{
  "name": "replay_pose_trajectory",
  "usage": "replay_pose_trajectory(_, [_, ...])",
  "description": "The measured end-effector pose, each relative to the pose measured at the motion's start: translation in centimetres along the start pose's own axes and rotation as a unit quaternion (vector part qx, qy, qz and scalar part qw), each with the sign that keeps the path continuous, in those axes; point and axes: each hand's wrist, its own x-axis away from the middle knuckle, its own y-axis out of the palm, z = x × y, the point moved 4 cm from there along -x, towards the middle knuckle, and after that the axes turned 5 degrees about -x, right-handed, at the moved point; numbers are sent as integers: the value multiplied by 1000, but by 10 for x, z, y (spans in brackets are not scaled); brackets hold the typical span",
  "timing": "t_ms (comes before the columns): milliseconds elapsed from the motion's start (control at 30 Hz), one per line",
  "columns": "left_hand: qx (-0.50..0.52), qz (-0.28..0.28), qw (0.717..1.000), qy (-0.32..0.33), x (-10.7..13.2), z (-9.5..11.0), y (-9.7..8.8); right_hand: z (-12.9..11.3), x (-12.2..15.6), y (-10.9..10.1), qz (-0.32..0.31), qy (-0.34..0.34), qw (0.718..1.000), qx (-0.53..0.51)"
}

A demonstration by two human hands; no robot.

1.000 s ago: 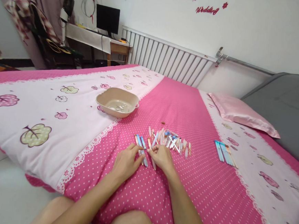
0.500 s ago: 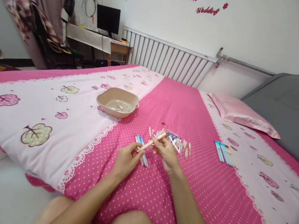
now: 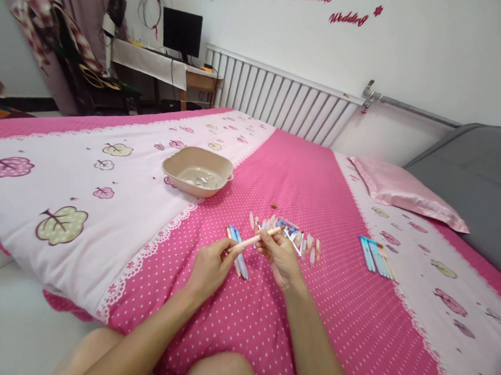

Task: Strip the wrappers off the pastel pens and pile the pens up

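Between my two hands is a pale peach pen [image 3: 246,242] with an orange-brown end, tilted up to the right. My left hand [image 3: 212,265] pinches its lower left end. My right hand [image 3: 280,258] has thumb and fingers closed round it nearer the orange-brown end. Beneath it, a few blue and peach pens [image 3: 241,263] lie side by side on the pink dotted bedspread [image 3: 303,180]. Just beyond my right hand is a loose pile of small pen parts [image 3: 313,247], pale pink, white and blue, partly hidden by that hand.
A beige plastic basin [image 3: 196,189] with small pale pieces inside stands to the left on the bed. At the right lies a row of light blue and peach pens [image 3: 375,258]. A small brown piece [image 3: 274,206] sits beyond the pile. A pink pillow [image 3: 406,191] is farther right.
The pen has tipped slightly flatter, its orange-brown end moving a little right and down. My right hand has shifted slightly with it; my left hand keeps its grip.
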Motion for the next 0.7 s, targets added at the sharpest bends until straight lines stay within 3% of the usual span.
replay_pose_trajectory(200, [6,-14,1000,-16,1,0,1,-1,-1,-2,12,-5,1000,15])
replay_pose_trajectory(433, [176,-96,974,-105,1,-7,10,-1,0,2,-28,9,999,-32])
replay_pose_trajectory(533, [137,-48,986,-87,0,-6,4,0,-1,3,-31,13,999,-41])
replay_pose_trajectory(700, [13,26,1000,0,1,0,-2,0,-1,2,-19,15,999,-39])
